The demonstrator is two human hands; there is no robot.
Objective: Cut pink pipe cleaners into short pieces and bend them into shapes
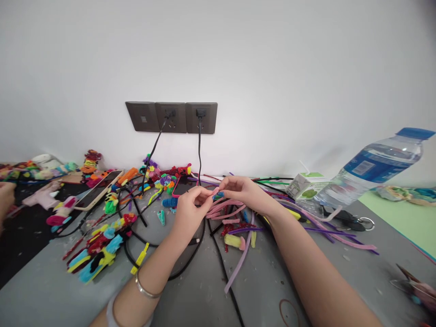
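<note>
My left hand (191, 210) and my right hand (242, 191) meet above the middle of the grey table (190, 295). Both pinch a small piece of blue and pink pipe cleaner (217, 194) between their fingertips. Loose pink pipe cleaners (225, 210) lie just under the hands. A purple one (238, 265) and short yellow and pink bits (234, 241) lie nearer to me. A bracelet sits on my left wrist.
Finished colourful pipe-cleaner figures (98, 247) lie at the left, beside a phone (98, 188) and black cables (199, 150) running to wall sockets (171, 117). A water bottle (371, 168), a drink carton (304, 185) and scissors (350, 222) stand at the right. Another person's hand (6, 196) shows at the far left.
</note>
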